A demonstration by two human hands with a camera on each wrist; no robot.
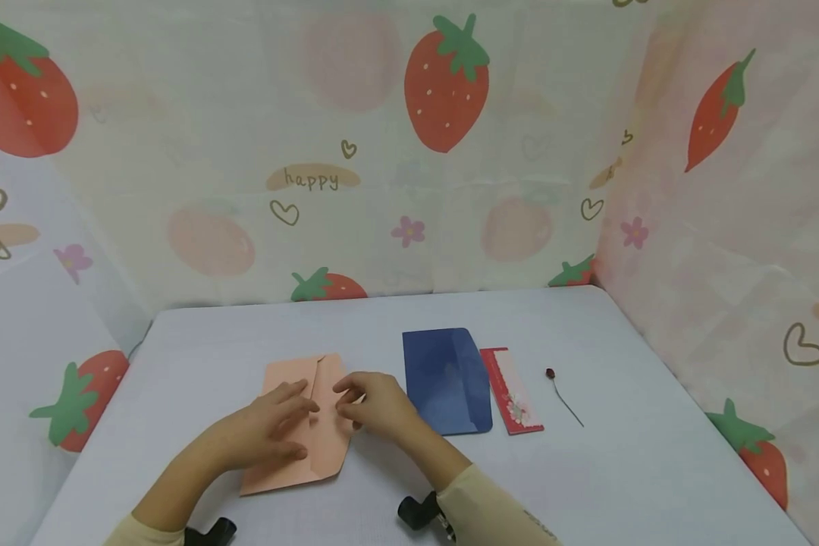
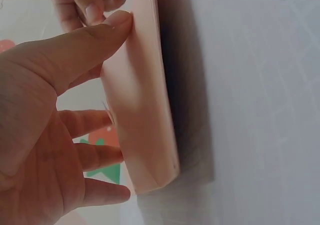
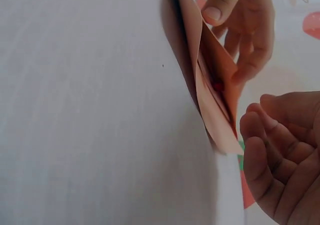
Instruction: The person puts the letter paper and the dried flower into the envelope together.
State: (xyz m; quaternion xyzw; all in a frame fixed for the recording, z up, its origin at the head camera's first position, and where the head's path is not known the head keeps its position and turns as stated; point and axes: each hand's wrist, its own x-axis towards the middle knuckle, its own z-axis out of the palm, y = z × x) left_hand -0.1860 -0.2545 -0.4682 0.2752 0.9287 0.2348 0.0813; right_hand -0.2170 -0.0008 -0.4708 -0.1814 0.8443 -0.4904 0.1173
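A peach envelope [image 1: 293, 447] lies on the white table, its long flap [image 1: 327, 425] on the right side. My left hand [image 1: 266, 428] rests over its middle, thumb and fairly straight fingers touching the paper. Close by the flap's right edge is my right hand [image 1: 378, 409], fingers bent and slightly parted, nothing held between them. The right wrist view shows the envelope [image 3: 215, 120] gaping under the flap, with a small dark red bud [image 3: 218, 86] inside against a pale edge. In the left wrist view the envelope [image 2: 140, 110] appears edge-on beneath the left thumb.
Right of the hands lie a dark blue envelope [image 1: 440, 387], a red-and-pink card [image 1: 512, 394] with white flowers, and a dried red rose [image 1: 550, 374] on a thin stem. Black wrist mounts [image 1: 416, 513] sit under the forearms. Strawberry-print cloth [image 1: 382, 152] hangs around the table [image 1: 655, 455].
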